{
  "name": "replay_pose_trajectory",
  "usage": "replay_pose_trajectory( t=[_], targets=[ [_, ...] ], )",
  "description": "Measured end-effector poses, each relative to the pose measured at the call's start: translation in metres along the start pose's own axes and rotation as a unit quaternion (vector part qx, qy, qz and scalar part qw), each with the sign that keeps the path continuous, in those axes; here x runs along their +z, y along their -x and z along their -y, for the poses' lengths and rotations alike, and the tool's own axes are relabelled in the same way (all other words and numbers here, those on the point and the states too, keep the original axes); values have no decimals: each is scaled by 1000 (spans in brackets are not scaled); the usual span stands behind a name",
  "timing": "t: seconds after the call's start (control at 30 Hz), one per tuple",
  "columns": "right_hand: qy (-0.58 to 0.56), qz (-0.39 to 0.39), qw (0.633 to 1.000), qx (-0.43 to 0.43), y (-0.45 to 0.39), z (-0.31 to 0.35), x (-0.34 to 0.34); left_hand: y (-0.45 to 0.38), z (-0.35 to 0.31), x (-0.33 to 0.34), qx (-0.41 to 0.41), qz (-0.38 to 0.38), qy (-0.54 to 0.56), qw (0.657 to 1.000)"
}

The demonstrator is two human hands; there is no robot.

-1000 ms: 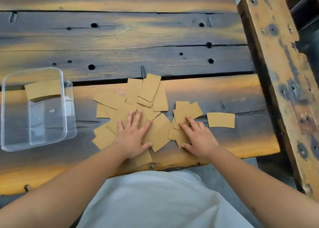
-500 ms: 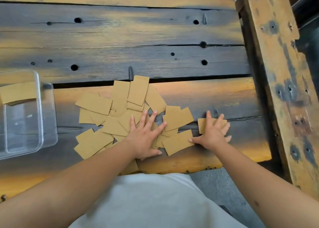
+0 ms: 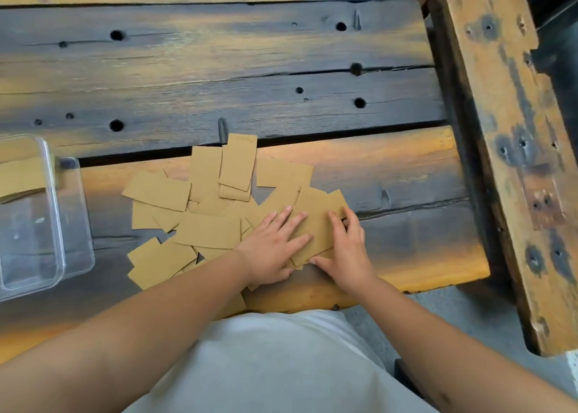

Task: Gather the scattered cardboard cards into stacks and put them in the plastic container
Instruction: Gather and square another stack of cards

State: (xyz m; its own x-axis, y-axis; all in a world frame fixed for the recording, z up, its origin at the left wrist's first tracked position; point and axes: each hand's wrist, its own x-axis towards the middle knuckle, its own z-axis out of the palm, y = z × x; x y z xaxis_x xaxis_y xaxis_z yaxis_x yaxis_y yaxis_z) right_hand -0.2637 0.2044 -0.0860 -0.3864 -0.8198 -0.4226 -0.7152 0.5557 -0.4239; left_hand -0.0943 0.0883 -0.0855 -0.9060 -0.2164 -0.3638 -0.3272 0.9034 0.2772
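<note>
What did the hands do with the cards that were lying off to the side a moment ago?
The right hand swept the lone card from the right side leftward into the pile of cards, and now presses a small bunch there together with the left hand. Nothing was lifted. The plastic container, with its stack of cards inside, was not touched.
</note>
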Motion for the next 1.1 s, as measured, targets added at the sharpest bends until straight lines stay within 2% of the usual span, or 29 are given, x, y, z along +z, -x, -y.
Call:
replay_pose_trajectory(
  t=[0.13, 0.33, 0.47, 0.57, 0.67, 0.83, 1.1],
  targets=[
    [36, -1, 999, 18, -12, -2, -9, 15, 7, 3, -40, -34, 19, 998],
    [49, 39, 996, 59, -37, 7, -17, 7, -3, 3, -155, 8, 86, 984],
    [65, 37, 997, 10, -42, 15, -19, -6, -10, 5, -194, 19, 66, 979],
    [4, 47, 999, -10, -42, 18, -18, -8, -9, 6, -203, 8, 66, 977],
    [-53, 62, 997, 14, -43, 23, -18, -3, -8, 10, -188, -15, 73, 979],
    [-44, 104, 993, 44, -45, 27, -29, 4, -4, 10, -159, -43, 76, 983],
    [-65, 93, 993, 16, -39, 34, -34, 3, -4, 7, -132, -59, 79, 986]
  ],
)
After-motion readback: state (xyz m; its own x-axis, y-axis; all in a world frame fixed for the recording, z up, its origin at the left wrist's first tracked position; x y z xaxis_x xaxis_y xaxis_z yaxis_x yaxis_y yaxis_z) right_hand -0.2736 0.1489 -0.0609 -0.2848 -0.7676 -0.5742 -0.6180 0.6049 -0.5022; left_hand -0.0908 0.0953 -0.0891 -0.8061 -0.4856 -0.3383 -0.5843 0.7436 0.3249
